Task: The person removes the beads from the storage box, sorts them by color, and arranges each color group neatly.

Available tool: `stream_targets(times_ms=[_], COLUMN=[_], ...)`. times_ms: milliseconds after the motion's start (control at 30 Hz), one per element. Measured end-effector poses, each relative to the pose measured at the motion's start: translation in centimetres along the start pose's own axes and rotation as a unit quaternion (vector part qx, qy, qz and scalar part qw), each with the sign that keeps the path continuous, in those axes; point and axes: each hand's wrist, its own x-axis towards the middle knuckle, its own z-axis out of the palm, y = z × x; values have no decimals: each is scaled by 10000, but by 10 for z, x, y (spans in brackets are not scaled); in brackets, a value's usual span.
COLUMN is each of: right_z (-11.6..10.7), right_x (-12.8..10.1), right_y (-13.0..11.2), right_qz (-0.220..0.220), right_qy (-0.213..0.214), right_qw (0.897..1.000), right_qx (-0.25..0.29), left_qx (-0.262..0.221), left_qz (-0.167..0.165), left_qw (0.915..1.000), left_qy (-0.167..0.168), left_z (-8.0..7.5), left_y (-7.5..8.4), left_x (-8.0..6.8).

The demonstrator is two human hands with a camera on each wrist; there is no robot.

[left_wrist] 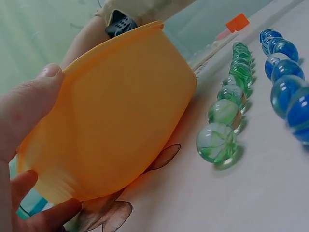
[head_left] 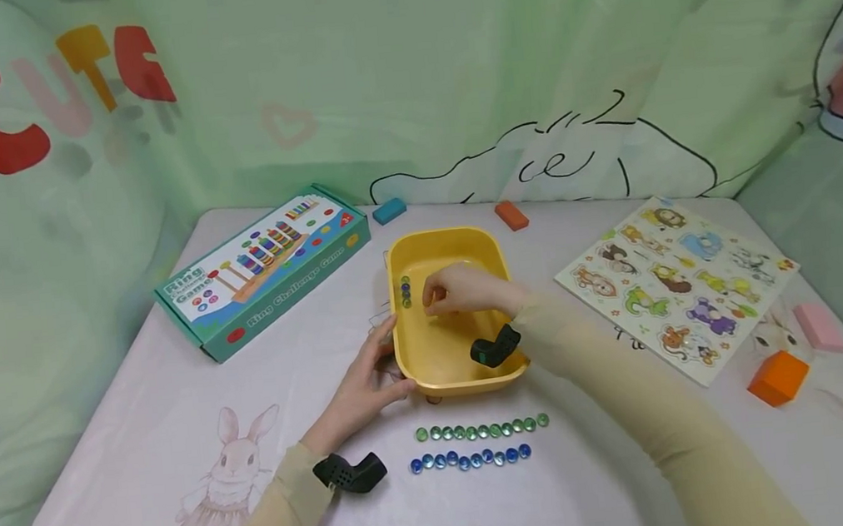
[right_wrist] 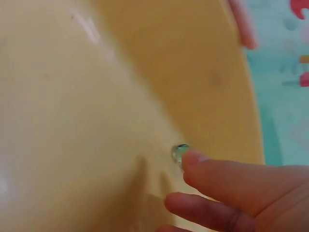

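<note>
My left hand holds the yellow tub at its near left corner. In the left wrist view the thumb is at the rim and other fingertips touch lower on the outer wall. Inside the tub, my right hand is over the floor, beside a short row of green and blue marbles along the left wall. In the right wrist view its fingers are spaced apart, and the thumb tip overlaps a green marble at the wall's foot. The rest of that row is hidden there.
In front of the tub lie a row of green marbles and a row of blue marbles. A ring game box sits left, an animal puzzle board right. Blue, red-orange, orange and pink blocks lie around.
</note>
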Motion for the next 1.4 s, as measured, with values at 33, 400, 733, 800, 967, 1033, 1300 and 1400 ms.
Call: stream_targets(times_ms=[33,400,733,800,967,1033,1300,1400], right_z=[1,10,14,11,1,-3,-14,-14], right_x=[3,28,27,23,8,0,-38,-52], right_y=[-1,-19,-19,-19,-24,-26,-26,-21], right_qz=[51,317,137,56,-110,-222,-233,-219], right_qy=[5,-17,-52,-82,-197,-218,-170,-120], right_qw=[9999,9934,9913,9932,9965,9966,9977,9990], right_qx=[-108,-1104,-1306,-1163,-803,-758,-607,-384], left_qx=[-11,-24,-50,-35,4,9,48,59], left_qz=[16,26,85,58,-69,-105,-147,-152], left_qw=[10000,10000,9999,9999,9999,9999,9998,9999], left_qy=[-19,-69,-105,-98,-80,-79,-88,-49], left_z=[-1,-4,-2,-3,-4,-4,-3,-3], left_y=[4,27,25,26,26,26,28,23], left_x=[0,-5,-5,-5,-5,-5,-6,-5])
